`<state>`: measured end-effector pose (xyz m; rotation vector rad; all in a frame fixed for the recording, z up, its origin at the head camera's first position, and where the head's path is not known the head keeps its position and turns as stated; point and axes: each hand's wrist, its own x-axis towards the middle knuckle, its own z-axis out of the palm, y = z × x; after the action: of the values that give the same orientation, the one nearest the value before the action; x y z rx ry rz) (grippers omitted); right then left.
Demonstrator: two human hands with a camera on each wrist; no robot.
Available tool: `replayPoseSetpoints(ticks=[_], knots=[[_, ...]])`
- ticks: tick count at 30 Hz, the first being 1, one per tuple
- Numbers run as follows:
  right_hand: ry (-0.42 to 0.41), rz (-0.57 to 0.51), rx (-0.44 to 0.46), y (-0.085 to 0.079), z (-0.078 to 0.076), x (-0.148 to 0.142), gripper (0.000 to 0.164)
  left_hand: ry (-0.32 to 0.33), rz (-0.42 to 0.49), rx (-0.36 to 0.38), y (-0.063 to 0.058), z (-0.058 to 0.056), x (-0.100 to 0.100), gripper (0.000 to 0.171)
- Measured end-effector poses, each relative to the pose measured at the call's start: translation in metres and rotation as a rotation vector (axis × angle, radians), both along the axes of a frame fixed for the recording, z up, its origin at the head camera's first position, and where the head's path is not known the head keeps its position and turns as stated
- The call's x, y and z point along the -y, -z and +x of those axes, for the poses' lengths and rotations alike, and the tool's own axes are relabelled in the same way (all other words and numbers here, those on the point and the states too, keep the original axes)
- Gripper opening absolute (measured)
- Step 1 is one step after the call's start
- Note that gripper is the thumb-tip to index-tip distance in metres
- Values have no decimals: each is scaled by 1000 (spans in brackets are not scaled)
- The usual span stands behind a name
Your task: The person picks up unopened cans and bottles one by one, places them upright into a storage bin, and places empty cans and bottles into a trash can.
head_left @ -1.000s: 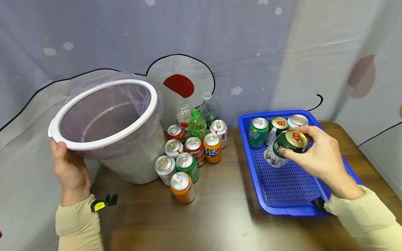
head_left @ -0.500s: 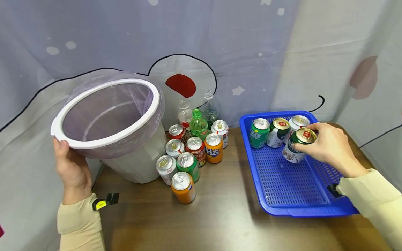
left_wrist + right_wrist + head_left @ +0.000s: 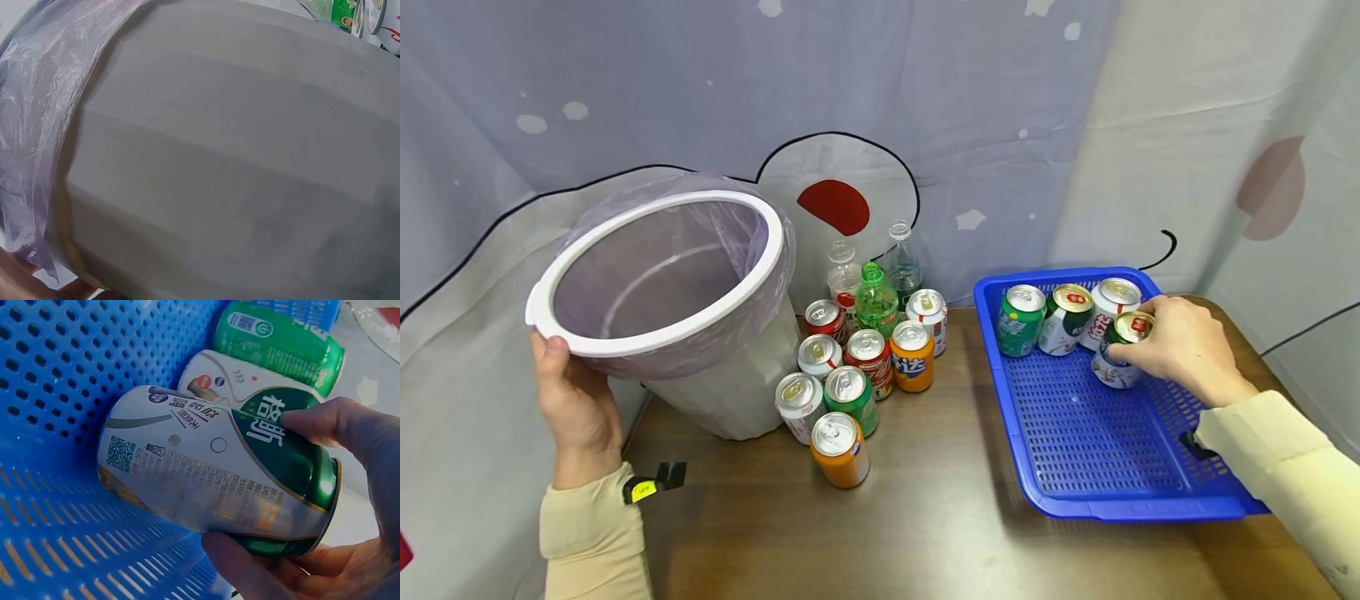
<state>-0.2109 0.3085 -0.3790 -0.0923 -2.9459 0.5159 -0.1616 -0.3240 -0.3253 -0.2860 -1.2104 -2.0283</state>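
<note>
My left hand (image 3: 580, 412) holds the white rim of a grey trash bin (image 3: 722, 404), with the thumb on the rim's outer edge. A thin purple plastic bag lines the bin, which leans with its mouth towards me. On the right, my right hand (image 3: 1191, 346) grips a green-and-white drink can (image 3: 1116, 372) by its upper part, inside a blue plastic basket (image 3: 1135, 507). The can's base is at the basket's floor in the right wrist view. Beside it stand a green can (image 3: 1021, 327), another green-and-white can (image 3: 1062, 329) and a white-and-red can (image 3: 1101, 318).
Several cans stand grouped on the wooden table (image 3: 925, 525) between bin and basket, an orange can (image 3: 842, 467) foremost. Behind them are a green plastic bottle (image 3: 876, 304) and two clear bottles. A printed cloth (image 3: 970, 125) hangs at the back.
The right hand has brought the can back and to the right in the basket, lowering it upright near the other cans. My left hand keeps its hold on the bin.
</note>
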Motion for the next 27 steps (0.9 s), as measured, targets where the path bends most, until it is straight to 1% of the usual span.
replayPoseSetpoints(ticks=[9,16,22,27], knots=[[2,0,22,6,-4,-3,72,-5,-5,3,1,0,0,60],[-2,-13,37,8,-3,-6,82,-7,-8,3,1,1,0,60],[-2,-5,15,7,-3,-7,79,-5,3,7,1,1,-1,60],[0,-12,24,9,-2,-6,78,-11,3,9,1,1,-1,60]])
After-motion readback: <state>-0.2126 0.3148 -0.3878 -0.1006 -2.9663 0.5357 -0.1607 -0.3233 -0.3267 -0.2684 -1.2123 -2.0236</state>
